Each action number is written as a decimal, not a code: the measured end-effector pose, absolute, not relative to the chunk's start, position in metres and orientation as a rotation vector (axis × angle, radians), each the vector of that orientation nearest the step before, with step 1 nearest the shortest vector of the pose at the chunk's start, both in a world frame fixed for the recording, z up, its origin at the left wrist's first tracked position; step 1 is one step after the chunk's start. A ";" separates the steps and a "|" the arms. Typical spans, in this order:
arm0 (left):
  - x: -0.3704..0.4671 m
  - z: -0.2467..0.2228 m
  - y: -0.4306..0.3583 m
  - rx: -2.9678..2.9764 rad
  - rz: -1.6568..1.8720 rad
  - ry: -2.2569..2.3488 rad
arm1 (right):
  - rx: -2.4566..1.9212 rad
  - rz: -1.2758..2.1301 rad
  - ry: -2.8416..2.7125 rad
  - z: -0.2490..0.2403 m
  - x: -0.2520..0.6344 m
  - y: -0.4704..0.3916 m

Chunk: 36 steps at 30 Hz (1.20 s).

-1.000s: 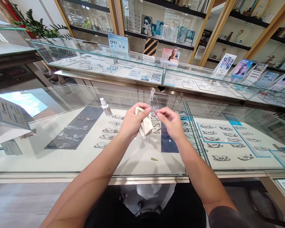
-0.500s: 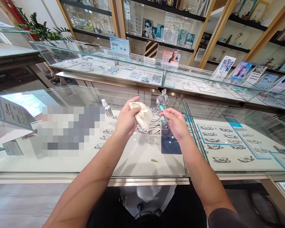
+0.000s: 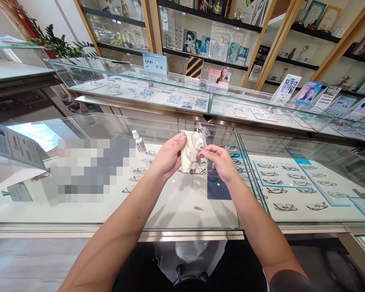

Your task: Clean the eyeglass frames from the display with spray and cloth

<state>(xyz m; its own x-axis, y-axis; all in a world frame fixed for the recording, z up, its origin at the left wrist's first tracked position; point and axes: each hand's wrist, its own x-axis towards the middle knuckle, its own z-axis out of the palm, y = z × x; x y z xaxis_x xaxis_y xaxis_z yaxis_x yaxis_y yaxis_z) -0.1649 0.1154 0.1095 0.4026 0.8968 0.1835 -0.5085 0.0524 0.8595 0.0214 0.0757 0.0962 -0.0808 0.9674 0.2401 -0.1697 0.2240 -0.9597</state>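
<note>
My left hand is closed on a cream cleaning cloth, its thumb pressed on the cloth's upper edge. The cloth hangs down over the glass counter and lies against a pair of eyeglasses with clear lenses. Between thumb and fingers, my right hand pinches the eyeglasses at their lower side. One lens is partly hidden by the cloth. Both hands are held close together, above the display of frames.
A white spray bottle stands on the glass counter left of my hands. A small gold-coloured strip lies near the front. Rows of spectacle frames sit under the glass at right. A folded white card stands at far left.
My left hand has moved right and brought the cloth up against the eyeglasses. The eyeglasses have tilted and come lower and left in my right hand.
</note>
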 end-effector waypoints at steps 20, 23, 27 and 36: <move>-0.161 0.107 0.106 1.090 1.040 0.649 | -0.850 1.220 -1.284 0.100 0.016 0.072; -0.160 0.105 0.106 1.113 1.043 0.658 | -0.874 1.212 -1.281 0.100 0.015 0.072; -0.161 0.105 0.106 1.125 1.063 0.588 | -0.886 1.212 -1.252 0.098 0.016 0.074; -0.157 0.107 0.104 1.152 1.150 0.483 | -0.853 1.248 -1.219 0.091 0.016 0.077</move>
<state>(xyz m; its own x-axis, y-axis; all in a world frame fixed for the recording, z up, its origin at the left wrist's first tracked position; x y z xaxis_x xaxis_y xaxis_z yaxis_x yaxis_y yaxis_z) -0.1575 0.1036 0.1070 0.3918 0.8893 0.2357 -0.4547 -0.0355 0.8899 0.0163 0.0767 0.0909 -0.0994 0.9747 0.2001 -0.2230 0.1741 -0.9591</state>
